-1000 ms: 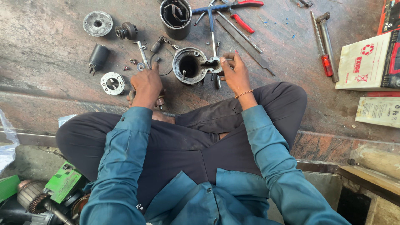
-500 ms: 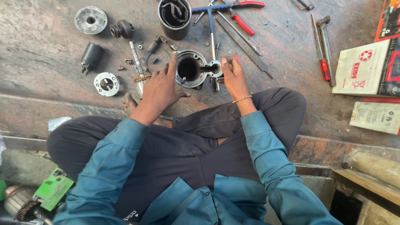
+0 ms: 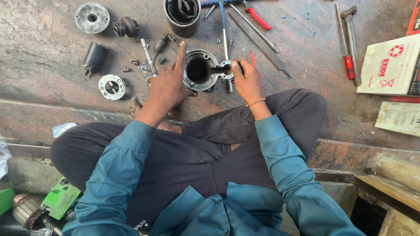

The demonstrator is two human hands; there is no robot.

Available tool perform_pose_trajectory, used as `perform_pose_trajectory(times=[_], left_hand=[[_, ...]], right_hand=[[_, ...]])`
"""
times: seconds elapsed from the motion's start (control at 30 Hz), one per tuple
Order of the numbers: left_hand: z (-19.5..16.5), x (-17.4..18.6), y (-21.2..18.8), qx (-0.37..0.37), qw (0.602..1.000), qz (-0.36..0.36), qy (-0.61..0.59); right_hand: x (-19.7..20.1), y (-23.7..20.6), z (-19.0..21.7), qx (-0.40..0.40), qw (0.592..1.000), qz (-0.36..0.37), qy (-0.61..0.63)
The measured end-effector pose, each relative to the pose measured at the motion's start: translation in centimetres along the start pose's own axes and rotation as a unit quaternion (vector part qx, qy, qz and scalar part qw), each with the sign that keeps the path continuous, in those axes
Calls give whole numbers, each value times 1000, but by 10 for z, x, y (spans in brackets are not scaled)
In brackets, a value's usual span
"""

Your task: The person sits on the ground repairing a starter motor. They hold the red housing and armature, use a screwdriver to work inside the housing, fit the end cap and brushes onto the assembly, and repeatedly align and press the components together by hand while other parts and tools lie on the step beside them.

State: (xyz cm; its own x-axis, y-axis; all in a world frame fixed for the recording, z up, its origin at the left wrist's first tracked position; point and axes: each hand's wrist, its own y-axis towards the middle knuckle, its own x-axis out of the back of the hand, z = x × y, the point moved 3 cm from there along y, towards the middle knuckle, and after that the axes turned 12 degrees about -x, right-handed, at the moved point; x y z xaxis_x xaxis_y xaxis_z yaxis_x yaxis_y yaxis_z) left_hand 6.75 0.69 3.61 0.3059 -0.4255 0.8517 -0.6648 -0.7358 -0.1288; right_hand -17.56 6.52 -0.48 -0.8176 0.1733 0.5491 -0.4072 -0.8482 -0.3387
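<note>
A round metal motor housing (image 3: 202, 70) with a dark bore lies on the stone floor in front of my crossed legs. My left hand (image 3: 168, 85) rests against its left rim, index finger stretched forward along the edge. My right hand (image 3: 246, 81) grips the housing's right lug, thumb on top. Just left of my left hand lie a thin shaft (image 3: 147, 56) and small screws.
Around lie a black cylindrical casing (image 3: 182, 16), a grey end cap (image 3: 91, 17), a pinion gear (image 3: 126, 27), a black solenoid (image 3: 93, 57), a brush plate (image 3: 111, 86), a T-handle wrench (image 3: 223, 26), red-handled pliers (image 3: 258, 18), a file (image 3: 260, 41), a red screwdriver (image 3: 345, 48) and cartons (image 3: 389, 65) on the right.
My left hand has moved from the small parts at the left onto the housing's left rim. My right hand has stayed on the housing's right side.
</note>
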Motion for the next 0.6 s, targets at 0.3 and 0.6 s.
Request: perform_pose_trajectory(times=[0.3, 0.6], left_hand=[[19, -12, 13, 40, 992, 54, -109], [29, -13, 26, -2, 990, 29, -140]], right_hand=[[-11, 16, -22, 31, 999, -10, 21], [54, 26, 26, 161, 977, -118, 71]])
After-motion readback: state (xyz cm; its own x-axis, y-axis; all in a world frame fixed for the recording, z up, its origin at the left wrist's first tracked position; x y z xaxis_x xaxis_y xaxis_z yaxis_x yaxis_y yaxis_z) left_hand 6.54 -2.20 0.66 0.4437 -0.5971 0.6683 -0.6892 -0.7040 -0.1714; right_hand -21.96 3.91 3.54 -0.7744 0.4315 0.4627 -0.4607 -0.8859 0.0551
